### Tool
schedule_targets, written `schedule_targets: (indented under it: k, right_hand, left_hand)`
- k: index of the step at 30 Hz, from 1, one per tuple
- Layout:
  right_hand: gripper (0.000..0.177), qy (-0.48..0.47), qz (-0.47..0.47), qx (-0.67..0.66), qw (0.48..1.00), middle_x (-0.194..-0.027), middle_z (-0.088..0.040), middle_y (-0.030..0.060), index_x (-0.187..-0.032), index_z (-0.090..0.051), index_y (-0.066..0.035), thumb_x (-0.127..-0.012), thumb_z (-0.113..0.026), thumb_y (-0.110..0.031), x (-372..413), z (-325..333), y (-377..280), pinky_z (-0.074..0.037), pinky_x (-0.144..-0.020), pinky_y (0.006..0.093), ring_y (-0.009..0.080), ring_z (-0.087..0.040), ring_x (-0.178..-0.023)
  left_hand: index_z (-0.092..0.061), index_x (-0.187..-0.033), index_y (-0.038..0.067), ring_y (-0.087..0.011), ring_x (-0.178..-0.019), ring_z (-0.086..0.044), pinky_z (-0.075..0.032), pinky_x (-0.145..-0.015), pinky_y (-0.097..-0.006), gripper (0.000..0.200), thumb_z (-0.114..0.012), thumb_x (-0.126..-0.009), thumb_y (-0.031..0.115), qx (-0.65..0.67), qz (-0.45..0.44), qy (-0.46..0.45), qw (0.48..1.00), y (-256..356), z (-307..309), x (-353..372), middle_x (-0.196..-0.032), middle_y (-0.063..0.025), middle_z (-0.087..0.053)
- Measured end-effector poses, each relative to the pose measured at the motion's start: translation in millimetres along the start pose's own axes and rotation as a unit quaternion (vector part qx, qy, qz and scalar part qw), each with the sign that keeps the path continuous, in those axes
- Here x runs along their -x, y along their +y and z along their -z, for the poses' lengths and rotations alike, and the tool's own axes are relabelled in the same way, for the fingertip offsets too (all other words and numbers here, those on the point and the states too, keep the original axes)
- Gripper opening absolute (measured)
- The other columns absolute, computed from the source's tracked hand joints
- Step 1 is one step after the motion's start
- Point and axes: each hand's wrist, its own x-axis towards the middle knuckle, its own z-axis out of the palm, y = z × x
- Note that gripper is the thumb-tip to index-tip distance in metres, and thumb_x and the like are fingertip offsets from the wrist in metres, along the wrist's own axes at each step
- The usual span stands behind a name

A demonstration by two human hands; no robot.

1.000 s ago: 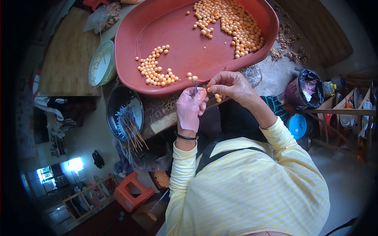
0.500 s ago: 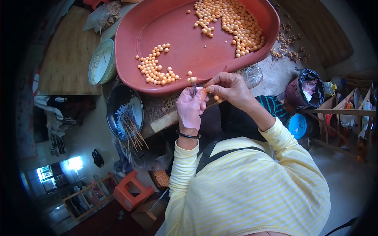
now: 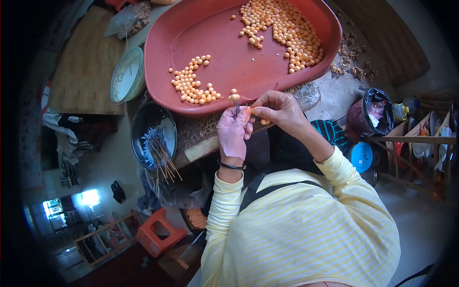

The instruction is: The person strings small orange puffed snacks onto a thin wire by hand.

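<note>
My left hand [image 3: 233,134], with a thin pinkish cover over part of it, is closed around a small bundle of thin stems. Round orange beads [image 3: 234,96] top the bundle above the fingers. My right hand [image 3: 282,112] meets it at the left fingertips, thumb and forefinger pinched together; what they pinch is too small to make out. A few more orange beads [image 3: 265,122] show just under the right fingers. Both hands are at the near rim of a large red tub [image 3: 224,57], which holds loose orange beads [image 3: 191,86] in two groups.
Left of the tub are a green-rimmed bowl [image 3: 138,71] with white contents and a dark pan [image 3: 138,122] holding white-tipped sticks [image 3: 160,148]. A clear plastic bag [image 3: 307,97] lies right of my hands. Beyond are a lined bin [image 3: 358,112] and an orange stool [image 3: 155,217].
The whole scene has shifted slightly to the right as the camera moved. My hands stay together at the fingertips, with only small finger movement.
</note>
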Motion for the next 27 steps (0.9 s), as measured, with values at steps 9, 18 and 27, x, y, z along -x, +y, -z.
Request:
schedule_targets:
  k: [9,18,27]
  right_hand:
    - [0.004,-0.016,-0.027,0.008,0.999,-0.070,-0.060,0.0009,-0.086,-0.063,-0.003,-0.087,-0.064,-0.007,-2,-1,-6,-0.041,-0.052,0.0130,0.0033,-0.052,-0.059]
    - [0.005,0.019,0.238,0.346,0.907,-0.071,-0.062,0.0087,-0.082,-0.063,-0.004,-0.083,-0.062,-0.008,-39,4,-16,-0.047,-0.055,0.0268,0.0188,-0.056,-0.059]
    - [0.008,-0.005,0.271,0.612,0.743,-0.073,-0.062,0.0128,-0.079,-0.061,-0.003,-0.076,-0.062,-0.011,-71,-8,-2,-0.048,-0.057,0.0370,0.0316,-0.058,-0.064]
  left_hand:
    - [-0.057,-0.098,0.004,-0.0040,-0.048,-0.045,-0.028,-0.037,-0.0139,0.010,-0.059,-0.089,0.010,0.006,-0.006,-0.006,1.000,-1,6,-2,-0.072,-0.0054,-0.058]
    - [-0.057,-0.094,0.003,-0.0029,-0.046,-0.042,-0.026,-0.037,-0.0130,0.008,-0.058,-0.087,0.008,0.009,-0.005,-0.008,1.000,7,18,-3,-0.072,-0.0061,-0.058]
    - [-0.058,-0.093,0.003,-0.0025,-0.045,-0.041,-0.025,-0.036,-0.0129,0.008,-0.059,-0.087,0.008,0.009,0.007,-0.008,1.000,5,16,-2,-0.073,-0.0063,-0.059]
